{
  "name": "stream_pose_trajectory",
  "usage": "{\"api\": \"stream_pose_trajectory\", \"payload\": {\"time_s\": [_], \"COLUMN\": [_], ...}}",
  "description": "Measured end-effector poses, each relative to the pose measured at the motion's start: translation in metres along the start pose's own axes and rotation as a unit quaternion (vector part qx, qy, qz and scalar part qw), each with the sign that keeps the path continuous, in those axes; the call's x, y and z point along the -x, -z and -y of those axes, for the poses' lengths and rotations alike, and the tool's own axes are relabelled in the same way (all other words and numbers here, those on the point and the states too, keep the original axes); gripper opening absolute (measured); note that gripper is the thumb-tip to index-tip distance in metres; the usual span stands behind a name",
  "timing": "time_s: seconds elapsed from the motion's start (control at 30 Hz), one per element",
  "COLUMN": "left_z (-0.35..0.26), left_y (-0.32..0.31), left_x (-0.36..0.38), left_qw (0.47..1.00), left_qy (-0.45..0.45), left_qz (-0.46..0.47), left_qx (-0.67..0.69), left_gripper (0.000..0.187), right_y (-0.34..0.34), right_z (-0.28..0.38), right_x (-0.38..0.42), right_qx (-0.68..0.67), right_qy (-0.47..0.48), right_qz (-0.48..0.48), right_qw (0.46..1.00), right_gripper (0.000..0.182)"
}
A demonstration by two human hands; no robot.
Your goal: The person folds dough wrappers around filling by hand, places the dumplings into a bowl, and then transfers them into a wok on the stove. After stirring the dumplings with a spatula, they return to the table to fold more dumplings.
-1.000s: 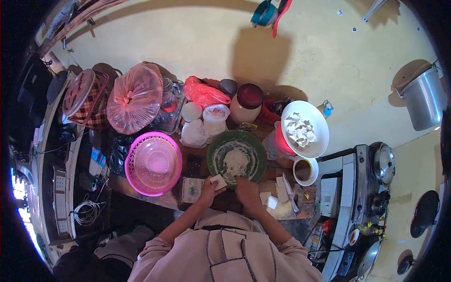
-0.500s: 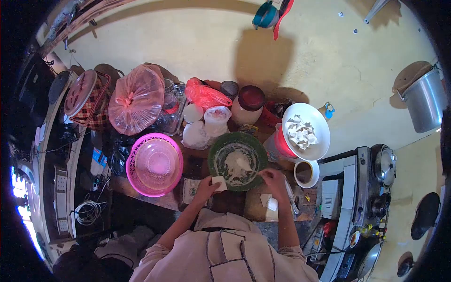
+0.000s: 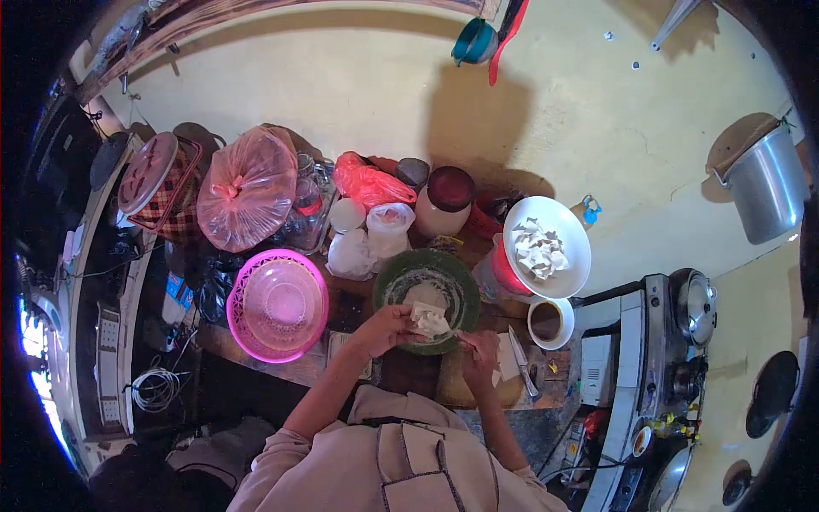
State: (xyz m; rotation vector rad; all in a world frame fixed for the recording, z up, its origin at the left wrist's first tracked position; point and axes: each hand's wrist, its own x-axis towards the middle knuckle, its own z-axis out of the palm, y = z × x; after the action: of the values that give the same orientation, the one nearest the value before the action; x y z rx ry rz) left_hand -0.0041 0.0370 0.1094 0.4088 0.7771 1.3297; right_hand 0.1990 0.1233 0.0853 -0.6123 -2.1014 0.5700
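Note:
My left hand holds a thin white square wrapper over the near part of the green bowl. On the wrapper lies a lump of pale filling. My right hand grips the handle of a spoon, whose tip reaches to the filling. Inside the green bowl is a pale, pasty mixture, smeared up its sides. Beside my right hand, a cutting board carries more white wrappers and a knife.
A white bowl of folded white pieces stands at the right, above a cup of brown liquid. Left is a pink basket. Plastic bags and a dark-lidded jar line the back. A stove stands far right.
My left hand has moved right and up over the green bowl with the wrapper. The spoon has come out of the mixture to the wrapper, where filling now lies. The view has shifted slightly.

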Motion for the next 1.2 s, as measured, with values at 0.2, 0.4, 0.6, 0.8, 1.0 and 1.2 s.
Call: {"api": "stream_pose_trajectory", "payload": {"time_s": [0.2,0.4,0.6,0.8,1.0,1.2], "left_z": [0.006,0.022,0.021,0.026,0.026,0.004], "left_y": [0.004,0.019,0.021,0.031,0.036,0.031], "left_x": [0.004,-0.001,0.0,-0.004,-0.001,0.011], "left_qw": [0.998,0.989,0.988,0.988,0.981,0.997], "left_qy": [0.028,0.043,0.04,0.042,0.035,-0.036], "left_qz": [0.018,0.046,0.055,0.056,0.058,-0.05], "left_qx": [0.059,0.132,0.141,0.141,0.184,0.042], "left_gripper": [0.038,0.042,0.038,0.043,0.039,0.037], "right_y": [0.002,0.0,0.018,0.033,0.042,0.046], "right_z": [-0.001,-0.003,0.004,0.008,0.008,-0.005], "right_x": [0.004,0.014,0.003,-0.001,-0.002,-0.003], "right_qx": [-0.019,-0.088,-0.028,0.017,0.027,0.139], "right_qy": [-0.026,-0.047,0.007,0.017,0.005,-0.091], "right_qz": [0.026,0.006,0.029,0.042,0.029,0.075], "right_qw": [0.999,0.995,0.999,0.999,0.999,0.983], "right_gripper": [0.017,0.018,0.024,0.024,0.013,0.009]}}
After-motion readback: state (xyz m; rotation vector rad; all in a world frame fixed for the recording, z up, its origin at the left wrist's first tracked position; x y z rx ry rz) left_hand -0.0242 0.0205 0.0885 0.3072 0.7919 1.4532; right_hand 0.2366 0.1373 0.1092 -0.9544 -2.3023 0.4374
